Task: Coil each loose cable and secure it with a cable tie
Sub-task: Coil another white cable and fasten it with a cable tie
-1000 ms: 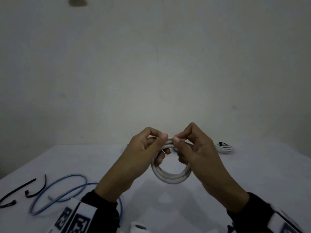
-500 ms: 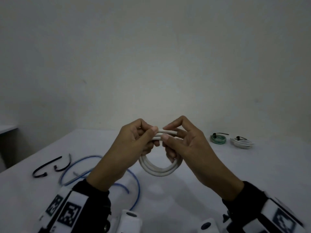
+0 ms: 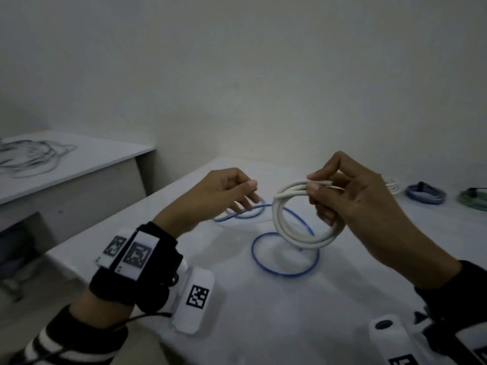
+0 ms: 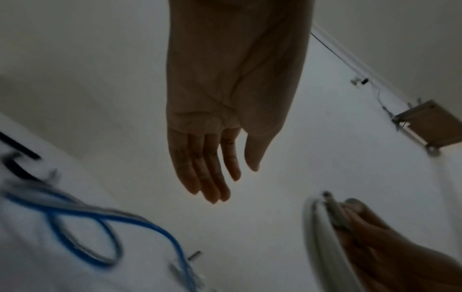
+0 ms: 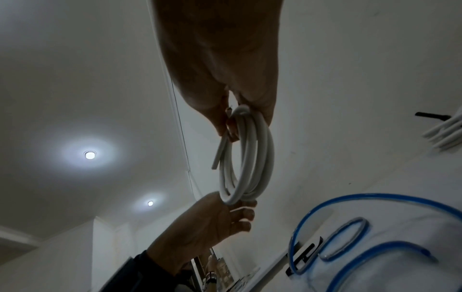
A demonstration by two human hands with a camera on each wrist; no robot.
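Observation:
My right hand (image 3: 313, 183) pinches the top of a white coiled cable (image 3: 283, 222) between thumb and forefinger, and the loop hangs above the white table (image 3: 263, 325). The right wrist view shows the same white coil (image 5: 250, 158) with one loose end sticking out. My left hand (image 3: 247, 196) is apart from the coil, to its left, with relaxed fingers and nothing in it. In the left wrist view the left hand's fingers (image 4: 212, 177) are straight. A loose blue cable (image 3: 284, 273) lies in loops on the table under both hands. Black cable ties (image 4: 17, 156) lie past the blue cable.
Tied coils lie at the table's far right: a white coil (image 3: 392, 186), a blue coil (image 3: 424, 194) and a green coil (image 3: 471, 198). A lower side table (image 3: 87, 164) with a tangle of dark cables (image 3: 31, 156) stands at the left, past the table's left edge.
My left hand has let go of the white coil and moved away to the left with its fingers loosened. The right hand still holds the coil. The head view has turned left.

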